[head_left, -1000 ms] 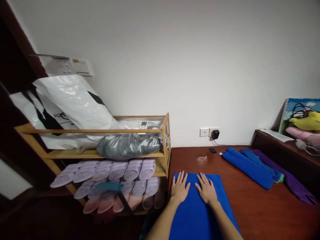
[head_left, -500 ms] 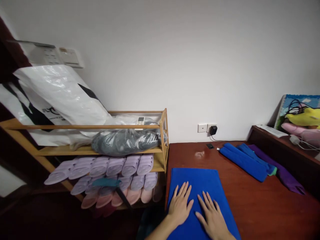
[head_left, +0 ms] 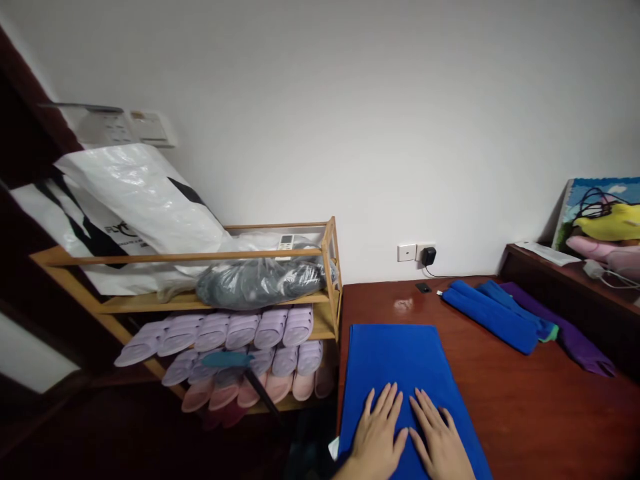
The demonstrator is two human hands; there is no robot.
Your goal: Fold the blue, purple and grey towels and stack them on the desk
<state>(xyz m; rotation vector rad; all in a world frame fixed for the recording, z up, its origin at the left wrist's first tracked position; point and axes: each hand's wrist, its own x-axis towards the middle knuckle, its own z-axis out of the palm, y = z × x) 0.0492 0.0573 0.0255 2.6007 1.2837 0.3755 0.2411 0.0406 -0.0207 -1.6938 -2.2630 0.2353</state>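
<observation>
A blue cloth (head_left: 400, 360), laid flat and folded, covers the left part of the reddish-brown table (head_left: 520, 413). My left hand (head_left: 377, 430) rests palm down on it, fingers stretched out. Beside it, my right hand (head_left: 440, 437) also lies flat on the cloth with its fingers extended, the two thumbs close together. A white tag (head_left: 334, 448) sticks out at the cloth's left edge. The cloth's near end runs out of view under my wrists.
Folded blue cloths (head_left: 493, 317) and a purple cloth (head_left: 583, 340) lie at the table's back right. To the left stands a wooden rack (head_left: 327, 280) with several slippers (head_left: 240, 330) and a white bag (head_left: 145, 193). A black plug (head_left: 429, 256) sits in the wall socket.
Both hands have slid toward me over the cloth and come closer together. The white tag now shows at the left edge. The view has shifted slightly.
</observation>
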